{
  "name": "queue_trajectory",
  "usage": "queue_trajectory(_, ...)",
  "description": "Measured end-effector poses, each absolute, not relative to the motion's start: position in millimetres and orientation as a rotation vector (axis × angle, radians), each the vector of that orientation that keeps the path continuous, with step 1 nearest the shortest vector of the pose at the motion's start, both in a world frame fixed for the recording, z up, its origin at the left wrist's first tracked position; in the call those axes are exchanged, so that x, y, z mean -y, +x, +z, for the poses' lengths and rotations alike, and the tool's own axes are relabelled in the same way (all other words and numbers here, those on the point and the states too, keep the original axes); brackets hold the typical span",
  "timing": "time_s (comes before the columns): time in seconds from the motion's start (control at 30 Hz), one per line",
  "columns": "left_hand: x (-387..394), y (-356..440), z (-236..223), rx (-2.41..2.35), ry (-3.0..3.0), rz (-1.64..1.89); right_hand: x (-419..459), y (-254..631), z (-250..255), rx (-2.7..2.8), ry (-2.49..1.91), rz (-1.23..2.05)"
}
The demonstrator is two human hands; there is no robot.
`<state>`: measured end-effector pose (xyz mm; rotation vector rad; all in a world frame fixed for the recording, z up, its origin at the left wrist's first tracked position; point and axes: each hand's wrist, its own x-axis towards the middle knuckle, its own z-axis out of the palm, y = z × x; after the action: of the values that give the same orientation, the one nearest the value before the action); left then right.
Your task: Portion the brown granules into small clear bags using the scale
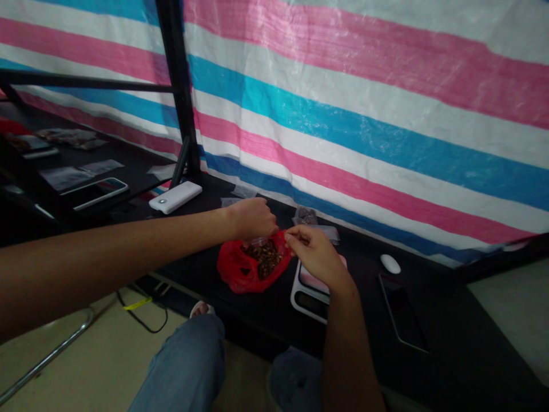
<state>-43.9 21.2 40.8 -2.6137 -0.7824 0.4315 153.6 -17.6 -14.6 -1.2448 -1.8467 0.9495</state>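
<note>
A red plastic bag lies open on the black table, with small brown pieces inside that look like nuts or seeds. My left hand is closed above the bag's far side; just under it shows a bit of clear plastic, and what the fingers grip is mostly hidden. At the bag's right rim, my right hand pinches the red plastic between thumb and fingers. Partly beneath my right wrist is a white kitchen scale with a pink top.
Behind my hands lie a small clear bag with brown contents and flat clear bags. A white power bank-like device is at left. A white mouse-shaped object and a dark phone are at right. Striped sheeting backs the table.
</note>
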Motion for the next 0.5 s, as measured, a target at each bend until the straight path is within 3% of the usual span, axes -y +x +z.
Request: queue_trajectory(0.5, -21.5, -57.9, 51.1, 0.906, -2.716, 0.421, 29.4, 143.5, -12.6, 2.010, -1.204, 1.130)
